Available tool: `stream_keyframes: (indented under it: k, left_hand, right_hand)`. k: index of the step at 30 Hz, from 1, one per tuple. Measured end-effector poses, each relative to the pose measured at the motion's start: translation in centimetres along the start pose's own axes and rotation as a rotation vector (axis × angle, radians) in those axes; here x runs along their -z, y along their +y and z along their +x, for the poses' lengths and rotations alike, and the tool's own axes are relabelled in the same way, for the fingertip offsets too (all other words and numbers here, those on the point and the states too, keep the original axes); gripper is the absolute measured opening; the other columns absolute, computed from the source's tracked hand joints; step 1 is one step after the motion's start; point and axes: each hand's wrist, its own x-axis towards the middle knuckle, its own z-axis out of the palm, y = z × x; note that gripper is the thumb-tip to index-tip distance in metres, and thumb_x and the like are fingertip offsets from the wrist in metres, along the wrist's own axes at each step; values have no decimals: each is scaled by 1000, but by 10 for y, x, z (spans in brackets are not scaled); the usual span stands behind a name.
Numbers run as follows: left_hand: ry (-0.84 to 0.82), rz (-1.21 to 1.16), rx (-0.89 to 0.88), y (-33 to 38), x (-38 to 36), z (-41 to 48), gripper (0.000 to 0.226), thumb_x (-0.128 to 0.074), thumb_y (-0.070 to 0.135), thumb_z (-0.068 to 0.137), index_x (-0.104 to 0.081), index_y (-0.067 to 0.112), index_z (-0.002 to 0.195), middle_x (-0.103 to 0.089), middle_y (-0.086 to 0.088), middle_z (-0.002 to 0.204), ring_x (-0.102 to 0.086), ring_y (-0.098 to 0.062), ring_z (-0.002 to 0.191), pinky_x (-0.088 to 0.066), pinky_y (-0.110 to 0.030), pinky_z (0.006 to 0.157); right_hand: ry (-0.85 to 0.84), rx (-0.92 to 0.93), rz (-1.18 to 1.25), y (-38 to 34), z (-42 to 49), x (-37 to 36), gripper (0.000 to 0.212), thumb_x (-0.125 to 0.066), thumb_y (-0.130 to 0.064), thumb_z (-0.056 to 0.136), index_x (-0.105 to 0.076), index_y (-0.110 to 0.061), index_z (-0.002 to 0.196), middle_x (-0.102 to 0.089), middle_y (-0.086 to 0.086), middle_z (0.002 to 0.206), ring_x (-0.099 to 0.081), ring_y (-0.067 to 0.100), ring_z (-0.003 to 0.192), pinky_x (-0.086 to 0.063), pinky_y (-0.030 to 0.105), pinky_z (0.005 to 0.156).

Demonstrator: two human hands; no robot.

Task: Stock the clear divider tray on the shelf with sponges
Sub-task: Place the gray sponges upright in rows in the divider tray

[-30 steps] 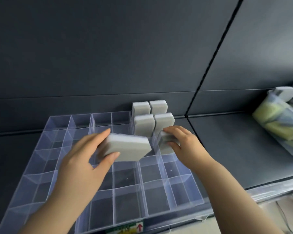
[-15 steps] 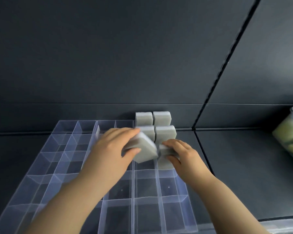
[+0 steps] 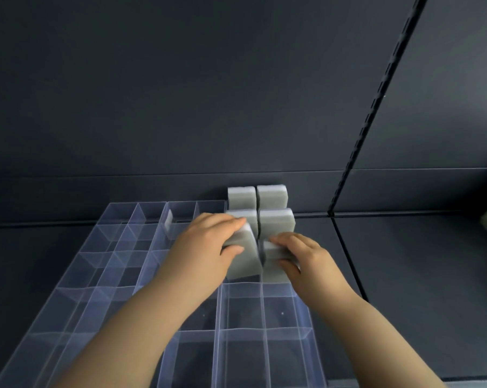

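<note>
The left hand (image 3: 208, 242) partly hides its sponge (image 3: 245, 261), which seems upright.

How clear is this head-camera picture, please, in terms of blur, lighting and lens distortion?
Head view: dim, even light, no hard shadows. Head view: the gripped left sponge and right sponge look soft-edged. Head view: the wide lens slants the slotted upright and splays the clear tray, whose dividers carry faint sheen.
</note>
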Motion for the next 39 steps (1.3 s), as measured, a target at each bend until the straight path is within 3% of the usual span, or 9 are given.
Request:
stream_keyframes:
  k: [5, 8, 13, 28, 33, 36, 39]
  left_hand:
    - [-37, 1, -12, 5, 1, 2, 44, -70, 9, 80, -61, 17, 122, -59, 6, 118, -44, -7, 112, -21, -6, 91]
    - [-118, 26, -29, 5, -7, 4, 44, -68, 11, 82, -59, 19, 125, -59, 6, 121, -46, -12, 116, -31, -18, 99]
    - [-179, 62, -12, 2, -19, 3, 46, -63, 17, 87, -52, 24, 131, -54, 10, 127, -40, -8, 121, -21, -11, 96]
    - [-208, 91, -2, -1, -21, 4, 50, -60, 25, 89, -44, 31, 136, -46, 16, 132, -34, -3, 125, -27, -16, 99]
    - [-171, 130, -34, 4, -17, -1, 47, -68, 26, 83, -56, 26, 128, -55, 12, 124, -47, -9, 117, -38, -22, 93]
    - [-97, 186, -70, 5, -16, -9, 46, -77, 23, 74, -64, 21, 117, -62, 4, 116, -59, -17, 106, -52, -33, 77]
    - [-40, 197, -101, 8, -16, -18, 38, -67, 25, 80, -64, 18, 117, -61, 1, 118, -58, -19, 105, -51, -33, 78]
  right_hand:
    - [7, 7, 3, 1, 0, 0, 37, -65, 0, 79, -63, -13, 114, -63, -1, 115, -59, 26, 101, -46, 27, 87]
    - [0, 5, 5, 0, 0, 1, 37, -64, -1, 81, -62, -13, 115, -63, -1, 116, -58, 25, 103, -46, 29, 88]
    - [-17, -7, 10, -1, 2, 2, 36, -63, -4, 83, -61, -15, 118, -62, -2, 118, -57, 23, 106, -46, 29, 92]
    - [-101, 25, -52, -8, 7, 13, 39, -59, -15, 89, -53, -18, 127, -57, -5, 124, -51, 18, 111, -41, 23, 93]
    - [-114, 50, -92, -7, 7, 20, 44, -63, -21, 86, -52, -19, 129, -56, -5, 125, -49, 18, 112, -37, 18, 91]
    - [-37, 89, -95, -2, 2, 21, 48, -71, -19, 80, -55, -16, 125, -59, -2, 123, -52, 21, 112, -35, 21, 93]
    - [47, 110, -84, 0, -4, 16, 47, -68, -24, 79, -56, -13, 123, -58, 1, 125, -46, 17, 119, -33, 23, 100]
